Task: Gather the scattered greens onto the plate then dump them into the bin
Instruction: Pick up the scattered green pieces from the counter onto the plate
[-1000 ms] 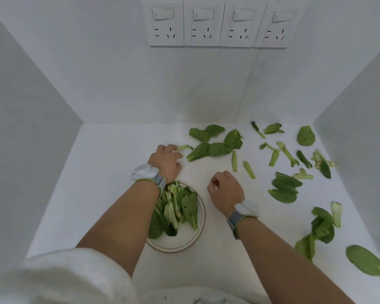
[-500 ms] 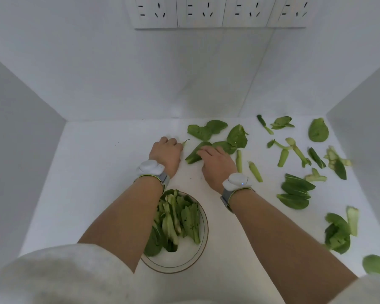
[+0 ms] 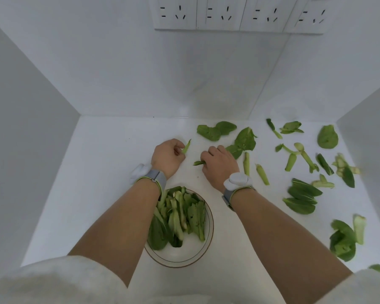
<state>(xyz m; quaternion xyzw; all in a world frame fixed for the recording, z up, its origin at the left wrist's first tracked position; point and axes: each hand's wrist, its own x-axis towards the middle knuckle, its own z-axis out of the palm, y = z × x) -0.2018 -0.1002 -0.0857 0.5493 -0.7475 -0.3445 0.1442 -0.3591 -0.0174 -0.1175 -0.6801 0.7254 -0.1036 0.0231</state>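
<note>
1. Bare white counter (image 3: 110, 172) is seen at left, up to the side wall.
2. Left hand (image 3: 167, 156): a stem (image 3: 186, 147) is pinched in closed fingers.
3. Plate (image 3: 198, 251) w/ greens is kept near the front edge.
4. Right hand (image 3: 220, 165): a leaf (image 3: 199, 163) is gripped.
5. Scattered greens (image 3: 301, 195) are spread rightward to the wall.

Plate (image 3: 209, 232) is sitting near the counter's (image 3: 101, 172) front edge, about mid-width: round, white, thin brown rim, carrying a pile of greens (image 3: 180, 216) heaped on its left and back part, front right part showing bare. Scattered greens (image 3: 303, 196) are lying loose across the counter's right half, from the back edge to the front right corner: flat dark leaves, pale stalk pieces, a few small clumps. One pale stalk piece (image 3: 186, 147) is sticking up tilted from the left hand (image 3: 167, 157), and a dark leaf (image 3: 199, 163) is poking out left of the right hand (image 3: 220, 165), both behind the plate.
</note>
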